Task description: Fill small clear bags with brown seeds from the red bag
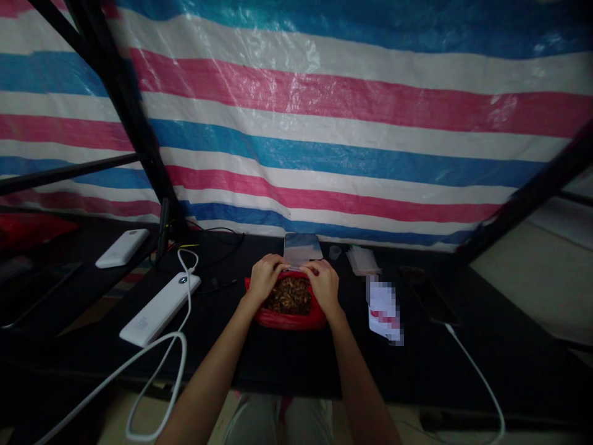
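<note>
A red plastic bag (290, 320) lies with its mouth rolled wide, holding many small brown dried pieces (291, 295). Over its far edge, my left hand (266, 275) and my right hand (323, 282) face each other with fingertips pinched. Between them stretches the near edge of a thin clear plastic bag (293, 267), one side in each hand. Just behind it sits a flat greyish rectangular object (302, 245), partly covered, whose kind I cannot make out. To the right are a small clear cup (334, 252) and a stack of clear plastic bags (364, 261).
A lit phone (384, 312) and a dark phone (428, 295) on a white cable lie to the right. On the left are a white power bank (160, 311) with a looped cable and another white power bank (122, 248). Black frame bars (125, 111) and striped sheeting (324, 123) enclose the black table.
</note>
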`<state>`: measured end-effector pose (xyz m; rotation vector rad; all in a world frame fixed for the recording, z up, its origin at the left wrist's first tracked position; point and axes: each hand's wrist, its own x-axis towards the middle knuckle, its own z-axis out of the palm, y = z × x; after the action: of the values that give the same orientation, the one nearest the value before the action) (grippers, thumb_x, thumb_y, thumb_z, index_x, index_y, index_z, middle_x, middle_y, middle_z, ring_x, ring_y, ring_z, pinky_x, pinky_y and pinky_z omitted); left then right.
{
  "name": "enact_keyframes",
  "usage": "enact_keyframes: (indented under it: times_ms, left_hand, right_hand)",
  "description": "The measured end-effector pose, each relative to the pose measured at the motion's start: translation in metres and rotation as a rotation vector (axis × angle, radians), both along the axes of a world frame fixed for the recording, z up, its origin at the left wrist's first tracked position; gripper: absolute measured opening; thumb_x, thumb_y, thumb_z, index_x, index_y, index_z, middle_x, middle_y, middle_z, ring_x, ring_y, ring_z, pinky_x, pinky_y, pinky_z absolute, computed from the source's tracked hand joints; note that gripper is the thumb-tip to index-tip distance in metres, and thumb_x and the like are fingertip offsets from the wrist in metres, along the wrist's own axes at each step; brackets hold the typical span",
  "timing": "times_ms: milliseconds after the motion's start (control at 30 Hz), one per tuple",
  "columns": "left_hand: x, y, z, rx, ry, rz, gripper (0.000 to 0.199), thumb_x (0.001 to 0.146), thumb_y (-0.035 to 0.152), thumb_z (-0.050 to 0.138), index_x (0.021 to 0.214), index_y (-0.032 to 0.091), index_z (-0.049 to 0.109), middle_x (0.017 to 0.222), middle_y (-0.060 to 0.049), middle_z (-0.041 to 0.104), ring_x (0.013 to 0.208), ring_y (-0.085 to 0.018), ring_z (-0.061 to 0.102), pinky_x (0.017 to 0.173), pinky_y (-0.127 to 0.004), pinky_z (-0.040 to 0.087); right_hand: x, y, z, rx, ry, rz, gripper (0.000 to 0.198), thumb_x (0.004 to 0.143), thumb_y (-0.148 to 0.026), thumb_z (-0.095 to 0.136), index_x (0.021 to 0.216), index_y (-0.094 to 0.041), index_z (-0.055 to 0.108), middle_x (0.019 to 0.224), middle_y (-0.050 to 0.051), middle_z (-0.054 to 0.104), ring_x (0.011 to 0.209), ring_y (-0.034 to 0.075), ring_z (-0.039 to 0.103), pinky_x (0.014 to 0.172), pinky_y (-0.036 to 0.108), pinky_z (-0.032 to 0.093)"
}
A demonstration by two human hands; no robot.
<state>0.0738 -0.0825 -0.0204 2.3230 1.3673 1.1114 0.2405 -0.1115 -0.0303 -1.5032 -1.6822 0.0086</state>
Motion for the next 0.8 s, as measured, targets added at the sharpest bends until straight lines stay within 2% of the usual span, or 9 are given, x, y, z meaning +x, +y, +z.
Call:
enact_keyframes:
  times_ms: [233, 433, 600, 800]
  left_hand:
    - [0.002, -0.002, 0.0, 0.03, 0.087, -0.068, 0.016, 0.083, 0.029, 0.045, 0.077, 0.019, 0.056, 0.076, -0.002, 0.057, 0.078, -0.017, 0.051, 0.068, -0.025, 0.038]
    - [0.003, -0.004, -0.001, 0.056, 0.107, -0.102, 0.013, 0.084, 0.024, 0.042, 0.08, 0.018, 0.053, 0.081, -0.002, 0.057, 0.081, -0.017, 0.051, 0.071, -0.025, 0.038]
    - [0.003, -0.004, -0.001, 0.056, 0.082, -0.082, 0.017, 0.083, 0.031, 0.044, 0.081, 0.018, 0.054, 0.082, -0.003, 0.059, 0.081, -0.018, 0.052, 0.072, -0.026, 0.039]
    - [0.006, 0.0, -0.011, -0.003, 0.04, -0.157, 0.021, 0.083, 0.033, 0.044, 0.086, 0.017, 0.058, 0.086, -0.004, 0.061, 0.082, -0.017, 0.056, 0.075, -0.027, 0.042]
  right_hand:
    - [-0.004, -0.005, 0.005, -0.019, -0.087, 0.101, 0.017, 0.083, -0.027, 0.043, 0.074, -0.024, 0.058, 0.076, 0.002, 0.059, 0.081, 0.018, 0.051, 0.071, 0.027, 0.037]
    - [-0.004, -0.005, 0.003, -0.011, -0.12, 0.083, 0.017, 0.084, -0.025, 0.04, 0.076, -0.022, 0.055, 0.076, 0.004, 0.056, 0.082, 0.019, 0.05, 0.072, 0.029, 0.037]
    - [-0.002, -0.003, 0.003, -0.002, -0.079, 0.08, 0.015, 0.083, -0.027, 0.043, 0.076, -0.022, 0.055, 0.078, 0.003, 0.057, 0.082, 0.019, 0.05, 0.073, 0.029, 0.038]
    - [0.0, -0.001, 0.003, -0.019, -0.027, 0.179, 0.014, 0.082, -0.028, 0.046, 0.076, -0.021, 0.057, 0.078, 0.003, 0.058, 0.082, 0.018, 0.051, 0.075, 0.028, 0.039]
